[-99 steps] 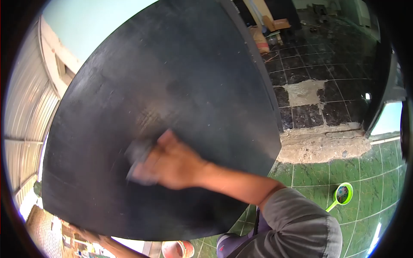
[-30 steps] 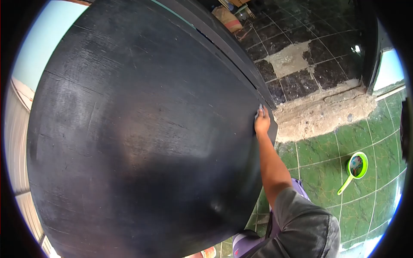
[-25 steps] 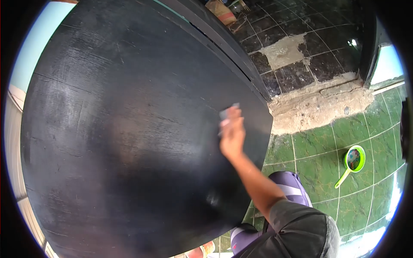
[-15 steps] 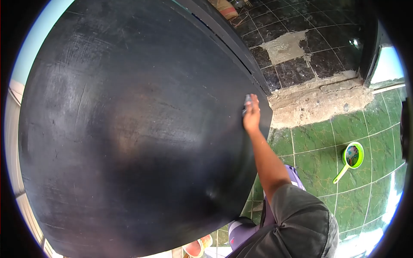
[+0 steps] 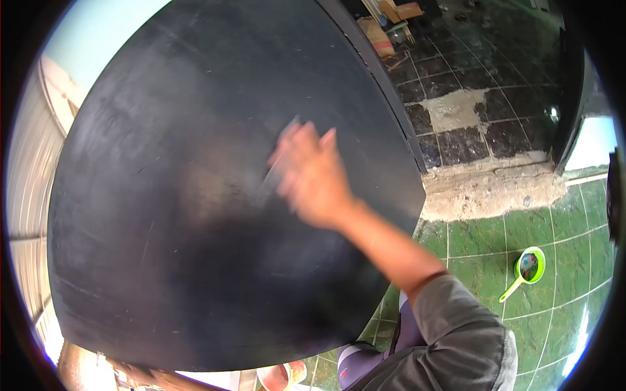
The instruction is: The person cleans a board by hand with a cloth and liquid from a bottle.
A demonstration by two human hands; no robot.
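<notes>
My right hand [image 5: 316, 176] is blurred by motion over a large black door panel [image 5: 261, 287]. Under its fingers is a thin grey piece [image 5: 282, 156], perhaps sandpaper, smeared too much to name surely. The hand is close to the panel, near its middle, with the fingers pressed round the grey piece. Faint scratches and dull pale patches mark the black surface. My left hand is out of view.
A green dipper [image 5: 531, 265] with something dark and wet inside rests on the green tile floor [image 5: 476, 238]. A rough cement threshold [image 5: 495, 189] leads to dark tiles [image 5: 502, 137]. A reddish container [image 5: 280, 375] stands below the panel.
My right hand has swept from the panel's right edge leftward to its middle, carrying the grey piece. The view has shifted, so the panel and dipper appear in slightly different places.
</notes>
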